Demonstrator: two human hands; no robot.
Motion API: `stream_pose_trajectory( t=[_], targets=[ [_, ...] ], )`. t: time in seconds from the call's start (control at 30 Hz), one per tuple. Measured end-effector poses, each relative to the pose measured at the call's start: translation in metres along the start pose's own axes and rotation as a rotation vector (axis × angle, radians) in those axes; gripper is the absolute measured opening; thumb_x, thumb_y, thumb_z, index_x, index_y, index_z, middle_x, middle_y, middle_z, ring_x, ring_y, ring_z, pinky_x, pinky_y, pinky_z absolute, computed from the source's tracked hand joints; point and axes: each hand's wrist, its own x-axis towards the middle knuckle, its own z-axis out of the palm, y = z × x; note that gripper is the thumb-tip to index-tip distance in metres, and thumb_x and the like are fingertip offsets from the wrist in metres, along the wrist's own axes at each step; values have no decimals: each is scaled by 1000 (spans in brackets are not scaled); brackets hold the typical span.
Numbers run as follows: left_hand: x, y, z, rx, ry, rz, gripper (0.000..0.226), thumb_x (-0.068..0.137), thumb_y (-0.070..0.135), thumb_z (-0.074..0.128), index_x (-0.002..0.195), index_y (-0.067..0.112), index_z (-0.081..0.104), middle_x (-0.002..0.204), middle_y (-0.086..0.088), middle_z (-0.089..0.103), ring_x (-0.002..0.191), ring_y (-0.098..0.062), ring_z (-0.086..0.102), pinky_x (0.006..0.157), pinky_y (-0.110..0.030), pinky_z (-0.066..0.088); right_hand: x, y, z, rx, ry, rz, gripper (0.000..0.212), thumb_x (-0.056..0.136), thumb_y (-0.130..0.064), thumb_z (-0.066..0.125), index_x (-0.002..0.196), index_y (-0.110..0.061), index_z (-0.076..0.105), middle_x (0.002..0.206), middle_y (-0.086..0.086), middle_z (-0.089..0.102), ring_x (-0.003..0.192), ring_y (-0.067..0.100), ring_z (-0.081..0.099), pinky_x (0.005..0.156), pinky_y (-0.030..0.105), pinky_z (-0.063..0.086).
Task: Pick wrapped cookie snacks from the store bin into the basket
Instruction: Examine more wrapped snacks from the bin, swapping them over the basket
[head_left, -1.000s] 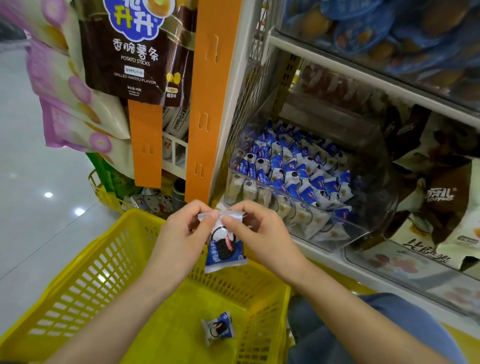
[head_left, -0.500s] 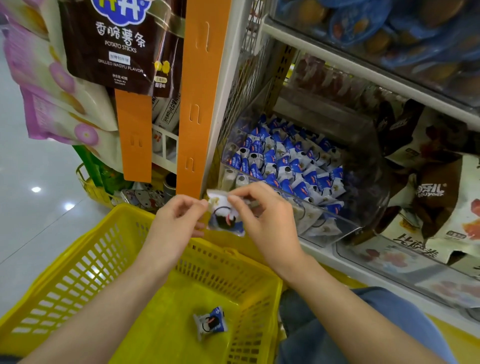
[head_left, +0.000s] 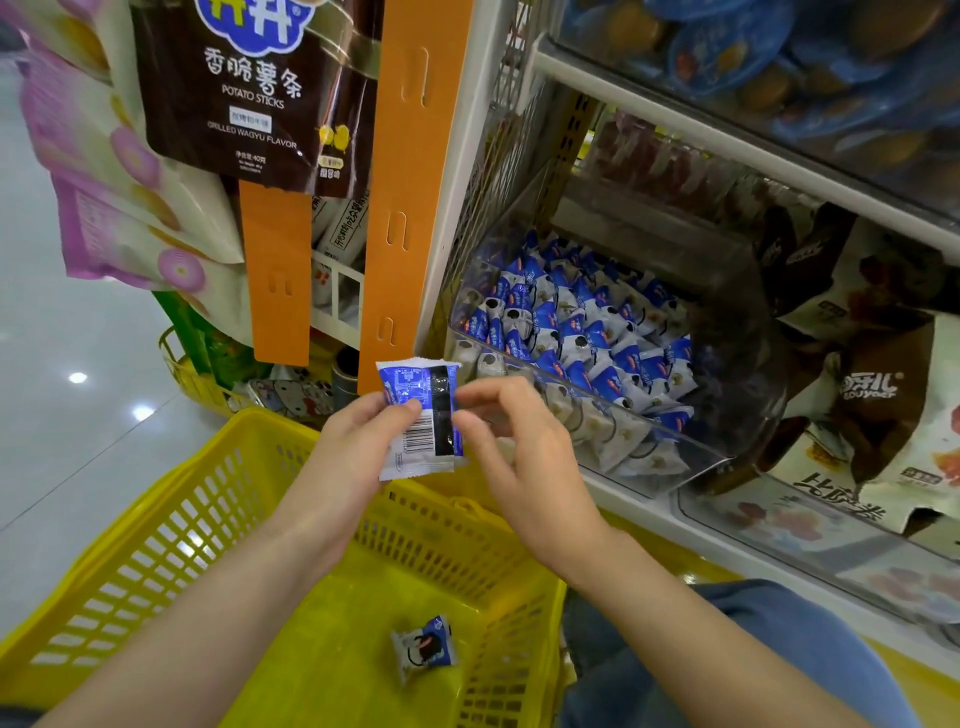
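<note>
**Pack held over basket, back side up**

At 5 o'clock, nearest the camera, is a knee (head_left: 727, 649) in blue denim. Beside it, filling 6 to 8 o'clock, stands the yellow basket (head_left: 171, 525). One loose pack (head_left: 423, 647) lies on its floor at 6 o'clock, cookie picture up.

Both forearms reach up over the basket to the centre of the view. The left hand (head_left: 358, 436) pinches the left edge of the held pack (head_left: 422, 421) between thumb and curled fingers. This pack is upright above the basket's far rim and shows its barcode and back seam. The right hand (head_left: 511, 441) is at 3 o'clock of the pack, its fingers loosely curled and its fingertips at the pack's right edge. I cannot tell whether they grip it or only touch it.

Past the hands, at 2 o'clock, the clear bin (head_left: 748, 374) sits on a white shelf (head_left: 628, 491), tilted toward the viewer. It is heaped with blue-and-white packs (head_left: 582, 327).

At 12 o'clock an orange strip (head_left: 410, 182) runs down the shelf post. A brown bag (head_left: 249, 93) of potato sticks hangs at 11 o'clock. Shiny floor (head_left: 62, 415) lies at 9 o'clock.
</note>
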Motion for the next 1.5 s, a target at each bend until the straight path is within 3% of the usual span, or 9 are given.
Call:
stream_pose_trajectory(
  t=[0.17,0.33,0.53,0.8,0.93,1.03,1.13,1.3,1.5],
  targets=[
    [-1,-2,3,28,-45,-1,31,91,19,50,81,38,73,87,-1,74,87,-19,70,95,-48,47,7,0,0,435,-55,404,17,94,-16,50,110,-16,54,105,-1,64,91,4,64,74,20,54],
    [1,-7,2,275,8,231,24,92,17,53,94,41,54,95,8,64,78,10,60,65,-6,43,8,-3,-2,622,-50,446,13,90,-6,56,101,-13,56,94,3,64,76,7,65,61,22,56],
    [-3,-17,4,567,13,417,36,84,26,65,113,31,45,105,24,53,95,15,52,72,2,38,3,0,5,505,0,400,11,87,-9,61,90,-17,55,88,2,65,77,12,64,59,24,56],
    [-2,-16,-2,628,-78,443,36,91,23,54,127,27,48,111,12,64,99,4,61,84,-17,51,2,3,4,393,2,317,11,86,-10,62,96,-14,58,91,3,67,85,16,64,67,29,58],
    [-1,-14,-5,660,-47,482,31,96,15,45,126,23,51,105,20,62,96,9,59,76,-9,47,3,2,3,339,-7,276,15,86,-12,63,91,-25,57,86,-8,65,78,2,62,61,18,54],
    [-1,-14,-5,662,-32,501,29,97,14,43,121,27,53,92,26,61,85,1,61,67,-20,51,4,2,3,312,-13,265,15,86,-15,64,93,-26,58,83,-12,64,77,0,62,61,18,54],
    [2,-14,-2,489,-12,384,24,98,16,42,109,28,58,93,10,69,82,-15,66,68,-34,57,6,3,2,301,-34,265,17,89,-16,59,103,-26,60,97,-7,66,88,4,61,77,26,55],
    [0,-5,2,-100,-228,47,32,90,41,44,110,26,65,107,0,71,102,-16,65,83,-32,53,5,0,-1,343,-143,229,40,94,-13,50,131,-28,47,126,-6,50,118,-2,47,102,19,39],
    [-1,-1,8,-173,-240,-19,32,92,21,49,123,14,57,106,-7,71,100,-19,67,83,-33,56,1,-4,-7,330,-116,251,79,78,-14,72,142,-25,28,139,-8,42,119,3,51,98,24,47]
  ],
)
